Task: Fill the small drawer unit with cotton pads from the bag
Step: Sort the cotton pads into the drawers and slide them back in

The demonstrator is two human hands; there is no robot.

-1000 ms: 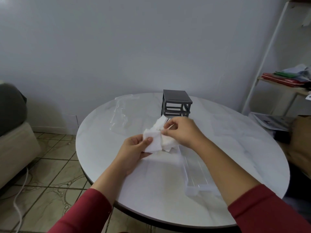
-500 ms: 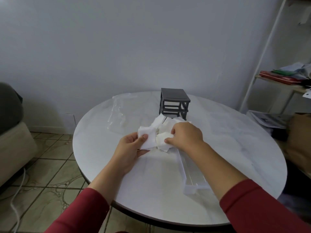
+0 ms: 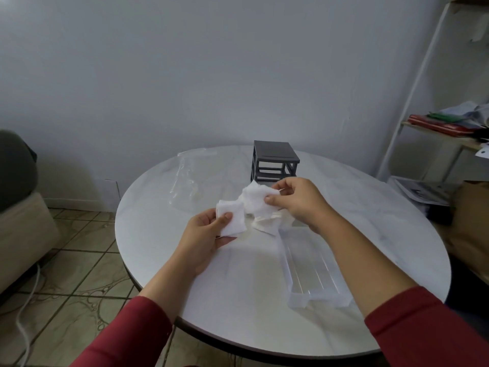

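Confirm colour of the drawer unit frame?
Dark grey, plain; the drawer unit frame shows best in the head view.

no legible text, labels or numbers anywhere

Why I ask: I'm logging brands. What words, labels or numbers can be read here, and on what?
None can be read.
On the printed sheets at far right: dark print, too blurred to read.
On the clear plastic bag, grey drawer unit, clear drawer and cotton pads: no print shows.
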